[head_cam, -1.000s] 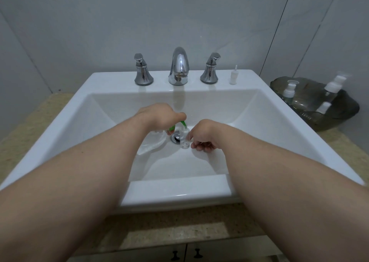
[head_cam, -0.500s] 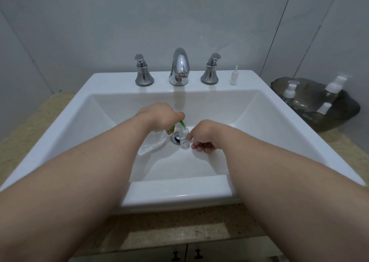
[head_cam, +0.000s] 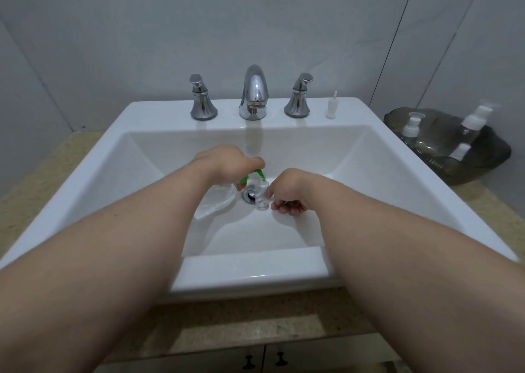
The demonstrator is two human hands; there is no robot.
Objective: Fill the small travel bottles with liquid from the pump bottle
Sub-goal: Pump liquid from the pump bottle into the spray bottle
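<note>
Nothing moved: left hand (head_cam: 227, 164) grips tilted pump bottle (head_cam: 215, 203) over 1 clear travel bottle (head_cam: 262, 198) pinched by right hand (head_cam: 290, 191).

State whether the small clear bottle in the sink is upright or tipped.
Upright. The small bottle has its mouth on top, under the green nozzle, base below.

Two bare forearms fill the lower half of the frame: the left forearm (head_cam: 113, 245) is broad at the lower left and the right forearm (head_cam: 397, 245) broad at the lower right, both narrowing to the wrists near the centre. A small dark speck marks the left forearm's upper side. The left hand (head_cam: 224, 164) and right hand (head_cam: 289, 191) are bare, and the right hand's fingertips (head_cam: 284, 208) show short, plain nails.
</note>
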